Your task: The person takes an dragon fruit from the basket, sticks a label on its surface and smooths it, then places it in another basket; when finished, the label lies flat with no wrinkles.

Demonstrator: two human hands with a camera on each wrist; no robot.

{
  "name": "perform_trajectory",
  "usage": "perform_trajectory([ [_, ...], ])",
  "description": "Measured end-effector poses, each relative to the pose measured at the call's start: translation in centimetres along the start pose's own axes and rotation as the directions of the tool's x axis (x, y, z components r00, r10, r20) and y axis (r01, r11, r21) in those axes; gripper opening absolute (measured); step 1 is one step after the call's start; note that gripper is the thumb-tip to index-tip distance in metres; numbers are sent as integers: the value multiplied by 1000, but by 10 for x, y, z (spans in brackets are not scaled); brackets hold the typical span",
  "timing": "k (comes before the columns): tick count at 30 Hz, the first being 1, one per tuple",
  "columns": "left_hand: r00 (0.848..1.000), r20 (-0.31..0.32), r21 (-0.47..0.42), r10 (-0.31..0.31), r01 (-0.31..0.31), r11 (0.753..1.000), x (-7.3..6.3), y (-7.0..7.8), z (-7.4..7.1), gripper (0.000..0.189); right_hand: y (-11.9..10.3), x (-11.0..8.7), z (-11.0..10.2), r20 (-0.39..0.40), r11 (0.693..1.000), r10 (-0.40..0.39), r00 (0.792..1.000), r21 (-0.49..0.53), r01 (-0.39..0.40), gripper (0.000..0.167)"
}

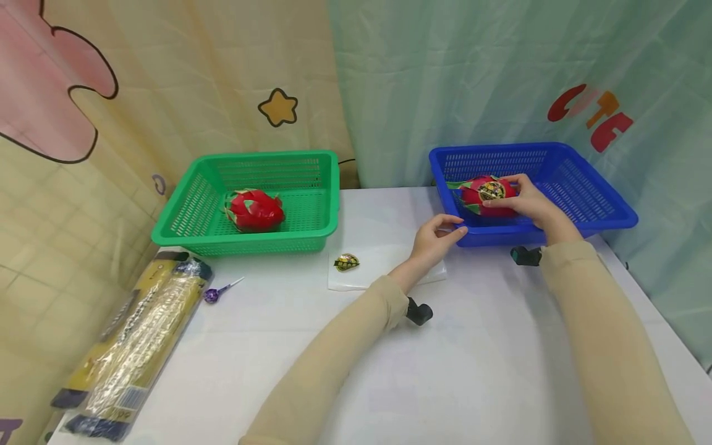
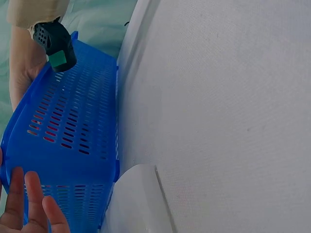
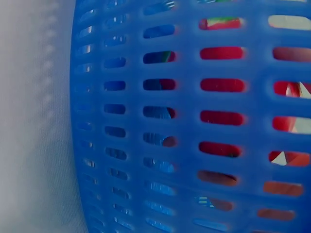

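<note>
My right hand [image 1: 531, 204] reaches over the near rim of the blue basket [image 1: 609, 217] and grips a red dragon fruit [image 1: 473, 193] with green-tipped scales. A round gold-and-black sticker [image 1: 492, 191] shows on the fruit's side. At the basket's near left corner, my left hand [image 1: 436, 240] pinches the rim between thumb and forefinger. In the left wrist view its other fingers [image 2: 35, 194] lie extended beside the outer wall. Through the slots in the right wrist view, the red skin of the dragon fruit [image 3: 222, 85] shows; the right fingers are mostly hidden there.
A green basket [image 1: 245, 242] at the left holds another dragon fruit [image 1: 256, 211]. Between the baskets, a similar sticker [image 1: 347, 262] lies on a white sheet [image 1: 384, 269]. A purple lollipop [image 1: 212, 295] and long plastic-wrapped packages [image 1: 144, 334] lie at the left. Curtains hang behind.
</note>
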State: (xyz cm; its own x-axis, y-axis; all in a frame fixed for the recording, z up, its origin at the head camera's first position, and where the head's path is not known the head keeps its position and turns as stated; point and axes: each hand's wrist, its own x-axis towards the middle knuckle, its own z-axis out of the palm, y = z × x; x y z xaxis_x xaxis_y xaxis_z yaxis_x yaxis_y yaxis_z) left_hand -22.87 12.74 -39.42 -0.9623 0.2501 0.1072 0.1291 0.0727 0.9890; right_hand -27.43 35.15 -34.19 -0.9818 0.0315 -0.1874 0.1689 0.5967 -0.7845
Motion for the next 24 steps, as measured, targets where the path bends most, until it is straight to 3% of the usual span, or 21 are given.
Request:
perform_trajectory([
  [6, 1000, 0, 15, 14, -14, 1000, -1, 0, 0, 21, -1, 0, 5, 17, 997, 24, 1000, -77, -23, 101],
  [13, 998, 26, 25, 59, -59, 998, -2, 1, -3, 22, -3, 3, 11, 63, 967, -19, 998, -253, 34, 98],
  [17, 993, 100, 75, 63, -71, 995, -5, 4, -12, 24, -10, -1, 14, 43, 945, -26, 999, -325, 39, 100],
  [19, 982, 181, 109, 58, -79, 991, -8, 8, -24, 26, -19, -8, 18, -29, 930, -34, 999, -367, 21, 98],
  [21, 956, 286, 142, 59, -103, 985, -11, 13, -40, 28, -30, -17, 25, -149, 927, -67, 987, -375, 6, 92],
  [24, 904, 422, 175, 65, -151, 973, -17, 26, -77, 30, -50, -31, 45, -337, 961, -168, 926, -264, 78, 73],
])
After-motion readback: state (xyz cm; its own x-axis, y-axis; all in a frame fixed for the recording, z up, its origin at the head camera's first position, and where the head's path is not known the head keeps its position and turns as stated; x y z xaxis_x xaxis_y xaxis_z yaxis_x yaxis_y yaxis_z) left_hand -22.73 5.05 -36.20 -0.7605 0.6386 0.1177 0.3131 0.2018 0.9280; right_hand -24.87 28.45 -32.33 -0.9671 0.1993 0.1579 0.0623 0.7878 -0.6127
